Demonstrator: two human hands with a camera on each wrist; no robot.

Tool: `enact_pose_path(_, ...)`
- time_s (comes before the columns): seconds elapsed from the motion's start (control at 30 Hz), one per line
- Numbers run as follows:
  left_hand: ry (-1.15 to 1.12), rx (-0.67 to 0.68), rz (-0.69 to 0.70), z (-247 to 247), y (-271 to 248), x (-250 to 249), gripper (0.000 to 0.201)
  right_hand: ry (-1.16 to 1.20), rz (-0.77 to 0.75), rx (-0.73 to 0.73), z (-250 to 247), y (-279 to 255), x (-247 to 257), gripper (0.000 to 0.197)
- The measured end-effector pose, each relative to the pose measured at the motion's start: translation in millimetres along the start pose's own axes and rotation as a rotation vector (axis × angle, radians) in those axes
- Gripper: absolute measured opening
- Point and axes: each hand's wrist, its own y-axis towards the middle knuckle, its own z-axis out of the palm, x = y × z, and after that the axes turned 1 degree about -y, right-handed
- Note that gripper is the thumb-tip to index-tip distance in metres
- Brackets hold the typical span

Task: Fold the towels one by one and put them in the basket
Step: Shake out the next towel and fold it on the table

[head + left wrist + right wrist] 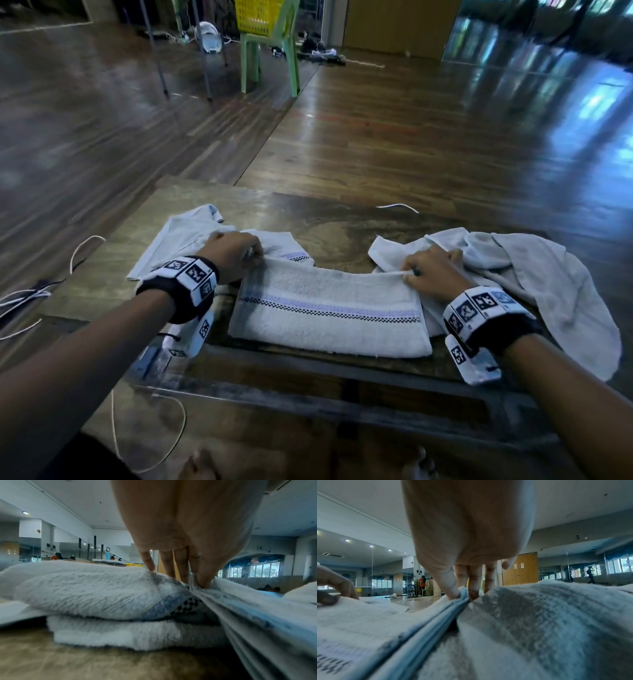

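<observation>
A white towel (329, 308) with a purple and black checked stripe lies half folded on the low wooden table (335, 226). My left hand (236, 253) pinches its far left corner (197, 588). My right hand (431, 270) pinches its far right corner (462, 595). The far edge sags between the two hands. A folded towel (178, 236) lies under and behind my left hand, and in the left wrist view it shows as a stack (102, 601). A crumpled towel (534, 274) lies at the right. The yellow basket (260, 15) stands on a green chair far ahead.
The green plastic chair (270, 58) stands on the wooden floor beyond the table. White cords (82, 250) trail off the table's left side and another (397, 206) lies at its far edge. Metal stand legs (202, 68) rise at the back left.
</observation>
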Motion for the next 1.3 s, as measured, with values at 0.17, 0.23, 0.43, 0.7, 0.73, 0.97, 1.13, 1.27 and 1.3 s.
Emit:
enact_pose_path(0.17, 0.072, 0.005, 0.021, -6.7, -0.2, -5.3, 0.014, 0.041, -0.009, -0.02, -3.1, -4.9, -2.5, 0.015)
enact_pose_path(0.23, 0.07, 0.016, 0.017, -11.3, -3.4, -9.0, 0.013, 0.082, -0.009, -0.071, -5.7, -9.6, -2.3, 0.016)
enact_pose_path(0.43, -0.097, -0.026, 0.043, -27.1, -25.8, -12.8, 0.02, 0.256, 0.002, -0.177, -10.3, -32.0, -8.9, 0.029)
enact_pose_path(0.7, -0.056, -0.053, 0.072, -42.0, -64.4, -10.6, 0.025, 0.186, -0.027, -0.149, -23.1, -76.3, -9.5, 0.015)
enact_pose_path(0.73, -0.057, -0.059, 0.068, -42.1, -70.5, -10.2, 0.028, 0.205, -0.04, -0.153, -23.1, -82.4, -9.5, 0.014)
enact_pose_path(0.97, -0.073, -0.129, 0.05, -48.7, -90.2, -14.0, 0.025, 0.224, -0.019, -0.191, -28.2, -102.5, -7.7, 0.01)
enact_pose_path(1.13, -0.243, -0.307, 0.096, -69.6, -72.5, -7.7, 0.02, 0.342, -0.02, -0.3, -50.0, -76.6, -9.6, 0.015)
enact_pose_path(1.27, -0.323, -0.604, 0.184, -103.5, -64.1, -7.3, 0.009, 0.406, -0.067, -0.625, -82.4, -63.7, -7.6, 0.019)
enact_pose_path(1.3, -0.317, -0.649, 0.207, -107.6, -66.4, -8.1, 0.012, 0.424, -0.095, -0.667, -81.9, -64.0, -8.3, 0.016)
